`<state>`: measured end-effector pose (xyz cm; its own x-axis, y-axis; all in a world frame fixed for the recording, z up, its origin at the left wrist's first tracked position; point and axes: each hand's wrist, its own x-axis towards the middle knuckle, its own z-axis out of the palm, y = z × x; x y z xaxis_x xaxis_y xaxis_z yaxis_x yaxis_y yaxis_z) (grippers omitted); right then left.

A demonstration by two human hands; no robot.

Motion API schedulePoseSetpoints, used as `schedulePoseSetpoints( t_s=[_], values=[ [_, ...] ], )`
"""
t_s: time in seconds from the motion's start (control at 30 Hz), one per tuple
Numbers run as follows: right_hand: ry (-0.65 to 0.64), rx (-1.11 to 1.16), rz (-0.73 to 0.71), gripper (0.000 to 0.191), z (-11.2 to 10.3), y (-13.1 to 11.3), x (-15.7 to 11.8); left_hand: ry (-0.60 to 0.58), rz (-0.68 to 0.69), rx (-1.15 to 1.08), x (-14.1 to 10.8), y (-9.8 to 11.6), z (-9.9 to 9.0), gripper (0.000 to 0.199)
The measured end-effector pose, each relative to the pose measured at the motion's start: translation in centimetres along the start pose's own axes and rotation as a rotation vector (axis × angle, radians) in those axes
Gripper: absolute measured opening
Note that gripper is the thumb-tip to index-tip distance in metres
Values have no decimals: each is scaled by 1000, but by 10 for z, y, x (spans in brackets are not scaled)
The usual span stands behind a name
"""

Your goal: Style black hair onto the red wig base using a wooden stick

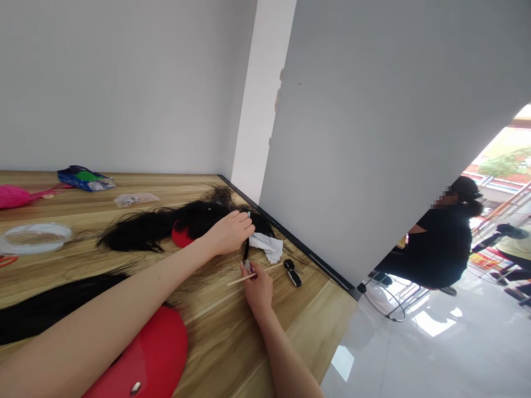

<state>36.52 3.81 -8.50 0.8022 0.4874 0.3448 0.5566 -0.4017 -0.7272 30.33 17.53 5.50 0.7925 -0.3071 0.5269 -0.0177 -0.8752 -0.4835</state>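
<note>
My left hand (232,232) reaches across the table with its fingers closed at the edge of a mass of black hair (199,215). A dark strand of hair (246,251) runs down from it towards my right hand (259,287). That hand is closed around a thin wooden stick (235,280), and a small greyish-purple piece shows at its fingertips, too small to name. Part of a red rounded form (181,236) shows beneath the hair. A crumpled white cloth (269,246) lies just right of my left hand.
A car key (292,272) lies right of my right hand. A larger red form (166,342), more black hair (62,298), a clear ring (62,235), a plastic bag (135,199) and a blue packet (85,178) are leftward. A person (440,243) sits beyond the partition (352,138).
</note>
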Motion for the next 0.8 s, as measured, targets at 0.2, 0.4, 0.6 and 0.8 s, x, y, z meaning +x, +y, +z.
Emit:
schedulePoseSetpoints(
  t_s=[0.2,0.4,0.6,0.8],
  values=[
    [-7,22,-5,36,1,2,0,0,33,-21,0,1,2,8],
    [28,19,35,40,0,6,4,1,17,-46,0,1,2,9],
    [57,22,53,42,1,7,5,-2,-40,-63,0,2,-1,18],
    [56,41,16,38,-2,5,4,-22,-56,-79,-1,2,0,16]
  ],
)
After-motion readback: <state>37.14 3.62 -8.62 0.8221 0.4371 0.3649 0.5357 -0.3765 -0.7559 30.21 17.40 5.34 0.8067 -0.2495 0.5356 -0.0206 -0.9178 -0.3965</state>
